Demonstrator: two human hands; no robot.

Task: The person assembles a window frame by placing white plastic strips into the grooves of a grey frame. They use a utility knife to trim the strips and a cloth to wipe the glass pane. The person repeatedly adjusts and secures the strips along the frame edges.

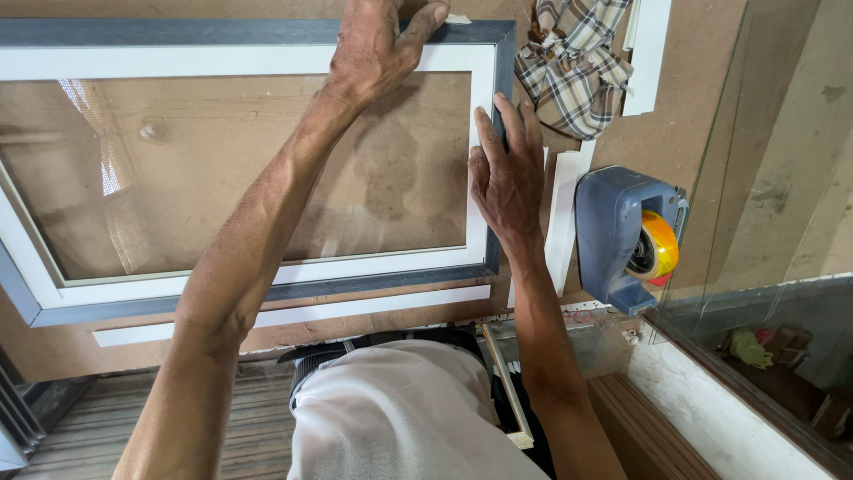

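Observation:
A large picture frame [267,60] with a grey outer edge and a white inner border lies flat on a brown board; a sheet of glass in it reflects light. My left hand [378,44] reaches across to the frame's far top edge near the right corner, fingers pressing down on it. My right hand [508,173] lies flat on the frame's right side, fingers spread along the white border and grey edge. Neither hand holds a loose object.
A blue tape dispenser [622,236] with a yellow roll stands right of the frame. A plaid cloth [573,62] lies at the top right. White strips [293,316] lie along the near edge and right side. A glass pane [764,178] leans at the right.

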